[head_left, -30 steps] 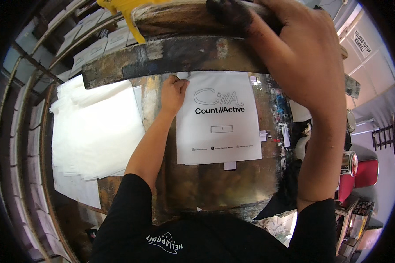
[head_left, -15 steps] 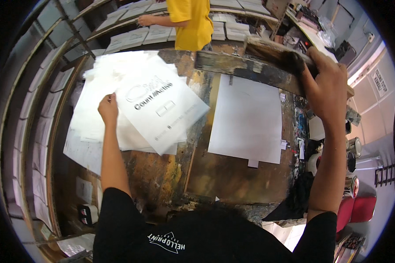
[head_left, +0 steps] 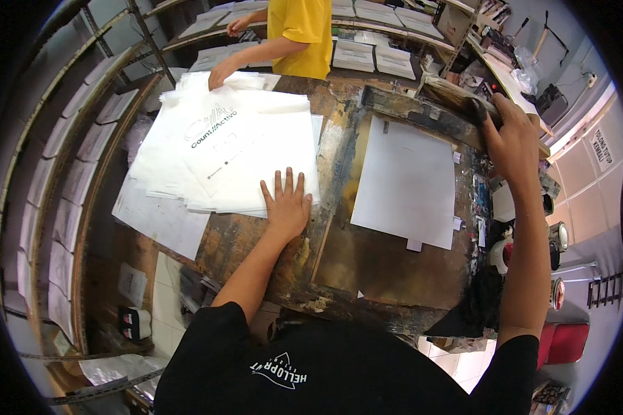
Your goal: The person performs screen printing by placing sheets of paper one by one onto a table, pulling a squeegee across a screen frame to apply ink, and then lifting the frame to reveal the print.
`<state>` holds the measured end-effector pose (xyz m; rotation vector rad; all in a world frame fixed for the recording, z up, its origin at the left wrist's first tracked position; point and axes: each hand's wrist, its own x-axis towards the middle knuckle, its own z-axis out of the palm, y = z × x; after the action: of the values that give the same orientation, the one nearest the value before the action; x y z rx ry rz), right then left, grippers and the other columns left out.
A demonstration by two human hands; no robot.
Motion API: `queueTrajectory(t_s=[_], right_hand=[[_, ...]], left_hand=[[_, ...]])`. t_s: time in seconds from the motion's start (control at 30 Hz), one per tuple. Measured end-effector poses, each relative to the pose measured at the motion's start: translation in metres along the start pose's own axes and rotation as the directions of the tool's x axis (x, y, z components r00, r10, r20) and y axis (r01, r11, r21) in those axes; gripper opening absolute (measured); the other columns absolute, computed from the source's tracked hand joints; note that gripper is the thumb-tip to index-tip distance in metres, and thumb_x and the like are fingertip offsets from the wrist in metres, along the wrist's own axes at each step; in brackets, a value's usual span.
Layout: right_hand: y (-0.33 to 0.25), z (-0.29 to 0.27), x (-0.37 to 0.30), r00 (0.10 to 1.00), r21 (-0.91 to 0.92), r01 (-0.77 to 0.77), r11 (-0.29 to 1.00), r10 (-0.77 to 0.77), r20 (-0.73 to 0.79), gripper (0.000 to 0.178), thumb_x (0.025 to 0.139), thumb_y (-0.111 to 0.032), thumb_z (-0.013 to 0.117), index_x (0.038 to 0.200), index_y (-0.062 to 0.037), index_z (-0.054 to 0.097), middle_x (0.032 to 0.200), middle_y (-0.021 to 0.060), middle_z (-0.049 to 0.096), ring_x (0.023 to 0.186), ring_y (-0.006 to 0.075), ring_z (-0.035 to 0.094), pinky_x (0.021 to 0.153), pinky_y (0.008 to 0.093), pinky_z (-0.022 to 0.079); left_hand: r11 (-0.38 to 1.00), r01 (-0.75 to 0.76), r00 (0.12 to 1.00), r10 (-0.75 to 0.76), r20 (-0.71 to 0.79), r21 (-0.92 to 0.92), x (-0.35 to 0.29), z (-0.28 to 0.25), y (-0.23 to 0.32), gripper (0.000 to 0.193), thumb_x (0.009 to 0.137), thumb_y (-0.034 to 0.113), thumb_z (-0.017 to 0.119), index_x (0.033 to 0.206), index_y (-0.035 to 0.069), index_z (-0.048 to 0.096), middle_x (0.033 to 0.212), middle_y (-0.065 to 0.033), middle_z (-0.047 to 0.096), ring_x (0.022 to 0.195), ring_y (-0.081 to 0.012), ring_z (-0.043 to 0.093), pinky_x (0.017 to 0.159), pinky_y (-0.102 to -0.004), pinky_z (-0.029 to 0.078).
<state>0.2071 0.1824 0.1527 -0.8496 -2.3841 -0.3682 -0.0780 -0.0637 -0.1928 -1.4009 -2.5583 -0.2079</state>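
Note:
My left hand [head_left: 289, 209] lies open, fingers spread, on the near right corner of a stack of white sheets [head_left: 270, 155]. The top sheet bears dark print. My right hand [head_left: 516, 138] is closed round the edge of a raised, ink-stained wooden frame [head_left: 422, 114], which looks like a screen-printing frame seen nearly edge-on. Below the frame, a blank white sheet [head_left: 408, 187] lies on the stained board [head_left: 387, 273], with small pale tabs at its edges.
Across the table a person in a yellow shirt [head_left: 300, 38] has one hand [head_left: 223, 72] on the stack's far edge. Racks of white sheets [head_left: 62, 228] stand left, more shelves [head_left: 387, 59] behind. Paint cans [head_left: 559, 236] and a red chair [head_left: 567, 342] are at right.
My left hand has let go of the printed sheet, now on the stack, and moved right to lie flat. The other person's hand has reached the stack. My right hand still holds the frame.

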Motion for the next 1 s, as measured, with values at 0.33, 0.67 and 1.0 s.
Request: queueTrajectory(t_s=[0.33, 0.67, 1.0], right_hand=[[0.010, 0.007, -0.003, 0.997, -0.002, 0.026, 1.000, -0.026, -0.069, 0.045, 0.098, -0.038, 0.068, 0.129, -0.0057, 0.071, 0.119, 0.0192, 0.075, 0.112, 0.0386, 0.068, 0.099, 0.0509, 0.041], [0.009, 0.009, -0.002, 0.984, -0.030, 0.075, 0.997, -0.079, -0.162, 0.047, 0.099, -0.044, 0.065, 0.121, -0.0029, 0.072, 0.105, 0.0220, 0.073, 0.099, 0.0440, 0.065, 0.096, 0.0460, 0.043], [0.012, 0.011, 0.003, 0.982, 0.046, 0.057, 0.997, -0.048, -0.184, 0.047, 0.098, -0.045, 0.067, 0.118, -0.0031, 0.073, 0.104, 0.0203, 0.075, 0.098, 0.0405, 0.068, 0.094, 0.0466, 0.044]], left_hand=[[0.821, 0.293, 0.921, -0.106, 0.374, -0.490, 0.069, -0.079, -0.041, 0.063, 0.115, 0.043, 0.026, 0.152, 0.002, 0.057, 0.169, -0.0196, 0.042, 0.159, -0.0434, 0.034, 0.129, -0.0688, 0.005], [0.778, 0.344, 0.905, -0.125, 0.407, -0.526, 0.038, -0.022, -0.038, 0.068, 0.113, 0.044, 0.029, 0.166, 0.002, 0.039, 0.179, -0.0117, 0.023, 0.167, -0.0338, 0.009, 0.127, -0.0622, -0.017], [0.864, 0.286, 0.911, -0.113, 0.396, -0.413, 0.036, -0.032, -0.030, 0.070, 0.115, 0.047, 0.023, 0.165, 0.000, 0.038, 0.180, -0.0144, 0.019, 0.168, -0.0322, 0.007, 0.126, -0.0646, -0.017]])
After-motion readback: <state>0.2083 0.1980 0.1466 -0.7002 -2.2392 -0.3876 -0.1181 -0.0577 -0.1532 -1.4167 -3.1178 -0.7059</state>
